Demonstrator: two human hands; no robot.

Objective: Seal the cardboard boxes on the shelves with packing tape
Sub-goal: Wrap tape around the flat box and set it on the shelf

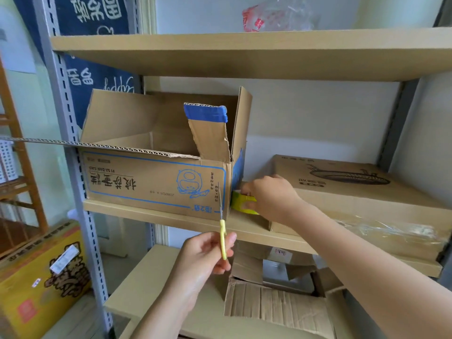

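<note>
An open cardboard box (156,177) with blue print stands on the middle shelf (247,227), its flaps up and one flap sticking out to the left. My right hand (269,196) grips a yellow-green roll of packing tape (241,203) on the shelf, in the gap right of that box. My left hand (208,255) is below the shelf edge and holds yellow-handled scissors (222,223), blades pointing up in front of the box's right corner. A flat closed box (354,192) with a pan picture lies to the right.
A torn open carton (276,297) sits on the lower shelf. The upper shelf board (244,52) carries a plastic bag (269,18). A grey metal upright (71,167) stands at left, with a yellow printed box (41,277) on the floor beside it.
</note>
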